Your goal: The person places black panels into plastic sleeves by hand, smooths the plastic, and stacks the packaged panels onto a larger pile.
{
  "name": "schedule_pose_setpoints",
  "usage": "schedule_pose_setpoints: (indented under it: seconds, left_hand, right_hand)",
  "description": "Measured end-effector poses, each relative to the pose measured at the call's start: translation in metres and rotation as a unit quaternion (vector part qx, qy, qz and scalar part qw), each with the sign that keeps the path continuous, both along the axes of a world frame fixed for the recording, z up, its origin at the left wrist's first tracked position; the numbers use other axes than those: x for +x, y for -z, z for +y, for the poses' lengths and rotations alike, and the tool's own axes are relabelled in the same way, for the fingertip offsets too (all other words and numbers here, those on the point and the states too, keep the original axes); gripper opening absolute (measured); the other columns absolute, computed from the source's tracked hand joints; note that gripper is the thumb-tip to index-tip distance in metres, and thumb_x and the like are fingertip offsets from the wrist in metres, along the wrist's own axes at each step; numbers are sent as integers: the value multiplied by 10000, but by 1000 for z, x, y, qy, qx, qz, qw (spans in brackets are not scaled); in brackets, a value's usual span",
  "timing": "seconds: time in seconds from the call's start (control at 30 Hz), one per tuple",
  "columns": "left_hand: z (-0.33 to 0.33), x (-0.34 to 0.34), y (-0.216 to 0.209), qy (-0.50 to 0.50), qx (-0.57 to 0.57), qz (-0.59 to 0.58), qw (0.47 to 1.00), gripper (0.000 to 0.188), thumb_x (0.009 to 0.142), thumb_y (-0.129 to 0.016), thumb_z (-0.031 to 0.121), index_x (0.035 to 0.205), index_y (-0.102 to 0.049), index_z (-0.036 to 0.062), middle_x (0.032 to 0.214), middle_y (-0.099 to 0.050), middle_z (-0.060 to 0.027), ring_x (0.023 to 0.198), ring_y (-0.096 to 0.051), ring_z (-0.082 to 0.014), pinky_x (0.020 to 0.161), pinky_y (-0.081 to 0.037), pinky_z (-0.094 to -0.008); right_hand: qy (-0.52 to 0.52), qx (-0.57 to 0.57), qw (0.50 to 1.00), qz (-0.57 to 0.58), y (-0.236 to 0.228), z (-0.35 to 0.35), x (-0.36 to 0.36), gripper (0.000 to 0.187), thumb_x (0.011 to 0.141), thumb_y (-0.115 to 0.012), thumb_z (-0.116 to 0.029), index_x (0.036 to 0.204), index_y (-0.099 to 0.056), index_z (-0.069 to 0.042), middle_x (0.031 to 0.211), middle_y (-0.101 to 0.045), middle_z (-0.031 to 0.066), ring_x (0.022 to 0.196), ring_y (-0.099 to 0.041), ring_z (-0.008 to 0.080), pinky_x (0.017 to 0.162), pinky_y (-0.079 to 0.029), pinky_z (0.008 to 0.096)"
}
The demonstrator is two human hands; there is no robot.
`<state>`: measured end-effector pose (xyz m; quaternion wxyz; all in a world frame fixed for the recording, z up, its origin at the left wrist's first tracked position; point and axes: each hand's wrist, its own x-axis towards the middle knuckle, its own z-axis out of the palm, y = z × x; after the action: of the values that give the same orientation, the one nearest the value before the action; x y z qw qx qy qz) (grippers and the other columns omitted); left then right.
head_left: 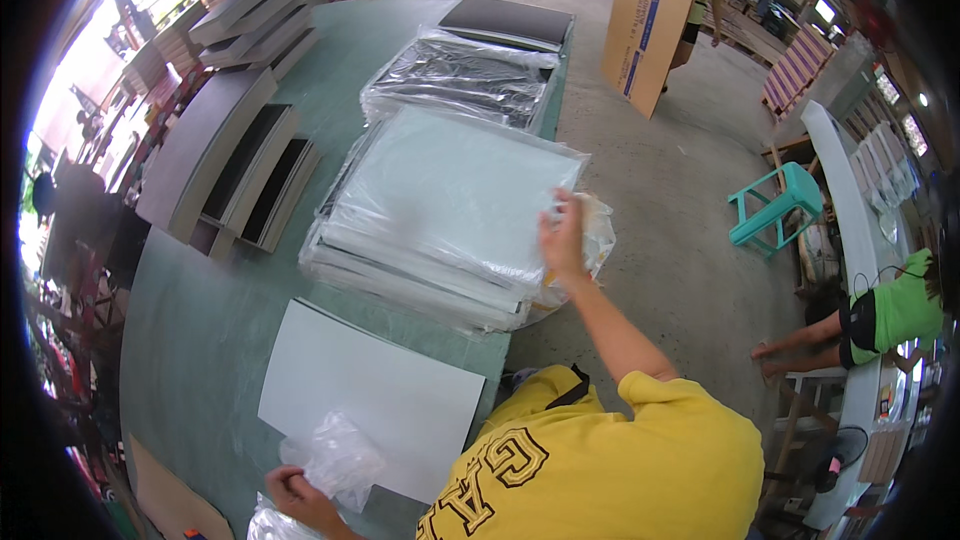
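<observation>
Large dark-outlined capital letters (515, 457) mark the yellow T-shirt (640, 460) at the near side. Far right, a brown cardboard carton (622, 40) carries small printed lines along its dark blue stripe (655, 35).

Shows thin, clear plastic, glossy and crinkled, over the wrapped panel stack (450, 190), with similar sheer, creased plastic in the crumpled bag (345, 460). Looks smooth and matt on the white rectangular panel (375, 385), flat and dull on the green tabletop (195, 340). Appears as matt brown cardboard in the large carton sheet (640, 45), smooth moulded plastic in the turquoise stool (802, 188), soft cloth in the yellow T-shirt (640, 460), dull concrete in the floor (660, 190).
</observation>
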<state>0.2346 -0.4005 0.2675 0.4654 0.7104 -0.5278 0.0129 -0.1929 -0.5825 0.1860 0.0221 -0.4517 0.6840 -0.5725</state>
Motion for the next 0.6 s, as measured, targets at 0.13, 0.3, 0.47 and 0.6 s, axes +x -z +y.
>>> schedule_pose_setpoints:
  seconds: [0.13,0.3,0.47,0.6]
  left_hand:
    - [-44,-39,-38,42,-81,189,978,120,696,-377,-43,696,-472,31,670,-454,-22,577,-401,-108,533,-329,-210]
    - [-96,-92,-25,342,-46,-9,939,336,743,-568,57,1059,-479,-15,1041,-523,-157,986,-482,-288,827,-390,-354]
    - [-92,-56,17,32,67,223,972,100,810,-525,76,853,-567,-3,849,-585,-101,792,-562,-238,727,-424,-300]
    - [-71,-54,74,87,78,132,984,173,821,-539,131,938,-557,5,836,-580,-121,766,-562,-191,700,-446,-288]
  right_hand:
    - [-445,183,859,-175,-13,17,114,129,817,-504,-140,879,-581,-57,798,-565,34,725,-525,126,677,-442,262]
    - [-620,373,434,-536,41,43,210,758,795,-285,-660,1050,-506,19,884,-573,120,839,-525,220,768,-406,352]
    - [-507,438,329,-665,13,35,180,963,692,-214,-785,1179,-400,25,1032,-545,193,1009,-483,331,915,-322,451]
    - [-511,457,359,-634,18,32,184,798,783,-265,-684,1081,-500,18,1028,-564,151,903,-556,273,832,-419,392]
